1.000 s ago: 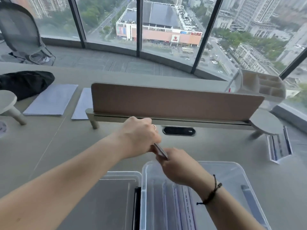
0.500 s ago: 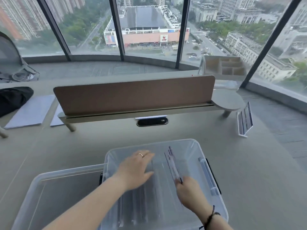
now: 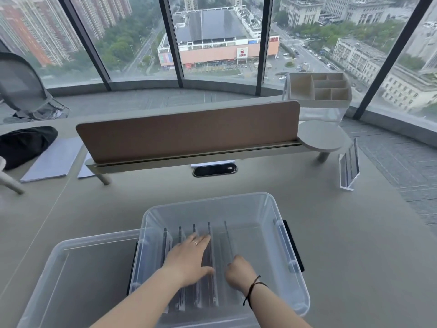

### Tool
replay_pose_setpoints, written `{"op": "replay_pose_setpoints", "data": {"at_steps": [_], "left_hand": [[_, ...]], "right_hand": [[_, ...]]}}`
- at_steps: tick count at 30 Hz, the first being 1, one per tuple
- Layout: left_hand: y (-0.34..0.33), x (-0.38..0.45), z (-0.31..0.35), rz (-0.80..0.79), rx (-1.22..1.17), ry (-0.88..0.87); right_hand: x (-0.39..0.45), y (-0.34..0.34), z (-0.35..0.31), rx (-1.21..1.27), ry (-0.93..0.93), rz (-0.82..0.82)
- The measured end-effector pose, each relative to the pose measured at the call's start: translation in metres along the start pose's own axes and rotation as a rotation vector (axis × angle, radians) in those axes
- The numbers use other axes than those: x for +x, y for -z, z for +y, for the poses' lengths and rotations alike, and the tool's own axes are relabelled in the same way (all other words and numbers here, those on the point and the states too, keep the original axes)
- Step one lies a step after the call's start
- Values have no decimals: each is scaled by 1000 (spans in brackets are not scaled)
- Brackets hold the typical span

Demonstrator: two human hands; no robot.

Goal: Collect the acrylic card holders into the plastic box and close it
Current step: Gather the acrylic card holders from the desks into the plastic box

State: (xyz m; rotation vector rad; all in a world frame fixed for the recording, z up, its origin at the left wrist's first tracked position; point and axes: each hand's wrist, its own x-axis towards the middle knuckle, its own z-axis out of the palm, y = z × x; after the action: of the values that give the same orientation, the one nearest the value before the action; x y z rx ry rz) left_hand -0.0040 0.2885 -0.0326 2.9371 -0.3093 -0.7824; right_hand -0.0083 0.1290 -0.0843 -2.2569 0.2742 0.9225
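The clear plastic box (image 3: 268,204) stands open on the desk in front of me, and several acrylic card holders (image 3: 181,233) stand on edge in a row inside it. My left hand (image 3: 189,261) lies flat on that row with its fingers stretched out. My right hand (image 3: 238,272) is curled around the near end of the rightmost card holder (image 3: 227,235), which sits low in the box. The clear lid (image 3: 78,275) lies flat against the box's left side. One more acrylic card holder (image 3: 350,165) stands alone on the desk at the far right.
A brown divider panel (image 3: 189,131) on a raised shelf crosses the desk behind the box, with a round shelf end (image 3: 319,136) and a black cable port (image 3: 214,170). A white compartment organizer (image 3: 319,91) sits behind. Papers (image 3: 54,159) and a black bag (image 3: 23,143) lie at the left.
My right hand has lowered the card holder it was carrying into the box beside the row. My left hand slid forward and flattened over the other holders.
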Motion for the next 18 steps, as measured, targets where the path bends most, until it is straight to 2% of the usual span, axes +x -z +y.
{"op": "replay_pose_setpoints", "data": {"at_steps": [9, 18], "left_hand": [[7, -3, 3, -23, -45, 69], [8, -1, 0, -15, -50, 53]], "right_hand": [[9, -8, -2, 4, -18, -45], [7, -5, -10, -90, -48, -87]]}}
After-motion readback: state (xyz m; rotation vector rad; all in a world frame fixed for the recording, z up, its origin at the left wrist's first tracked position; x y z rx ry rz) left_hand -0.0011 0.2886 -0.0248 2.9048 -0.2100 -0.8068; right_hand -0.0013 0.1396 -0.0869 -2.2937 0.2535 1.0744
